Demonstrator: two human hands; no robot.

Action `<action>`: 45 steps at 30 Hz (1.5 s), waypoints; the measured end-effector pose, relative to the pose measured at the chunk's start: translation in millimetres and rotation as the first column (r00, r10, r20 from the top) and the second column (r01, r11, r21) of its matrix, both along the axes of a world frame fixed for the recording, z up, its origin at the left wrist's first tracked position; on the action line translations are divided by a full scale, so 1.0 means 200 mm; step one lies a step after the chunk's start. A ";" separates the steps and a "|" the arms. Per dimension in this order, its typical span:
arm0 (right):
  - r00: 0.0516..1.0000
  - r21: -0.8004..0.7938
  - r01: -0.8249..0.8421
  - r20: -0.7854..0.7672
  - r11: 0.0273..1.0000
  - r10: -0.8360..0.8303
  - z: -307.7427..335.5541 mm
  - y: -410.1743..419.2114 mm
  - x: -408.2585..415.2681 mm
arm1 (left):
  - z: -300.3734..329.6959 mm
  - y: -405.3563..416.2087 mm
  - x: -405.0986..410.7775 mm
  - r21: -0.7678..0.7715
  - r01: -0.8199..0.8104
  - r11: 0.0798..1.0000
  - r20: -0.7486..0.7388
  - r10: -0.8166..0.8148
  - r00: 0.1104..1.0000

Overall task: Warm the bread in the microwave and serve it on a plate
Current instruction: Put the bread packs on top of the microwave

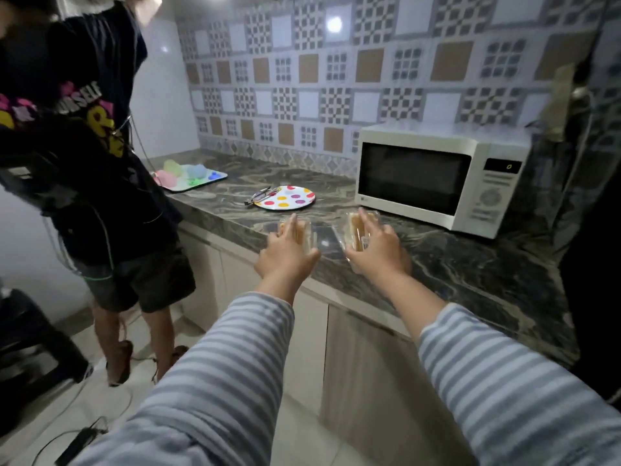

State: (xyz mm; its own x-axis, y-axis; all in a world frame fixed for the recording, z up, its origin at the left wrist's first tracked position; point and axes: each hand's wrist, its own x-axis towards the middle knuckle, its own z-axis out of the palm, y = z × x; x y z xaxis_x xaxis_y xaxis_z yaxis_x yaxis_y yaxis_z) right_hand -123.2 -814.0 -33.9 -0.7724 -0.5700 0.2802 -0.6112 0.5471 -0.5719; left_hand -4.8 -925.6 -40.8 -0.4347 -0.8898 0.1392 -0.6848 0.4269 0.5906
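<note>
Head view looks down along a dark marbled counter (470, 274) backed by a patterned tile wall (336, 79). White microwave (440, 178) stands at the right of the counter, its door closed. Left of it lies a polka-dot plate (285, 197), with a pair of glasses (260, 196) touching its left rim. Farther left, a tray (201, 181) carries a few pastel plastic pieces. Another person in a dark printed shirt (77, 129) and shorts stands at the left end of the counter, close to the tray; cables trail on the floor near their feet. Pale cabinet doors (363, 381) run below the counter edge.

Near the front edge, between plate and microwave, sit two clear plastic packs of bread. The left hand (285, 255), in a striped sleeve (215, 381), reaches over the left bread pack (302, 230) with fingers extended forward and resting on top of it. The right hand (378, 248) likewise lies on the right bread pack (358, 223), fingers fairly straight and laid along its top. Whether either thumb curls round a pack's side cannot be told. Both packs rest on the counter, just beside each other.
</note>
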 end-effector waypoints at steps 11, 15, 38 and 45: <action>0.943 -0.107 0.314 -0.082 0.943 -0.324 0.27 -0.37 -0.62 | 0.34 -0.57 -0.84 -0.173 0.315 0.933 -0.077 -0.332 0.940; 0.904 -0.121 0.394 -0.128 0.911 -0.408 0.43 -0.41 -0.87 | 0.50 -0.63 -1.16 -0.233 0.383 0.894 -0.111 -0.416 0.903; 0.835 -0.121 0.524 -0.118 0.843 -0.537 0.84 -0.71 -2.38 | 0.84 -0.83 -2.82 -0.195 0.511 0.837 -0.183 -0.543 0.819; 0.809 -0.065 0.574 -0.108 0.816 -0.577 0.74 -0.78 -2.50 | 0.77 -0.87 -2.95 -0.169 0.513 0.842 -0.119 -0.534 0.837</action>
State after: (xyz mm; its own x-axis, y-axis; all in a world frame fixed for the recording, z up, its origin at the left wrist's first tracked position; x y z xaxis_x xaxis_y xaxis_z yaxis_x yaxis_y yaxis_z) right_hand -623.8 -969.5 114.5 -0.9168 -0.0221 0.3988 -0.2530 0.8048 -0.5370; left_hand -594.0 -1099.8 112.3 -0.7937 -0.5059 0.3377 -0.2425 0.7723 0.5872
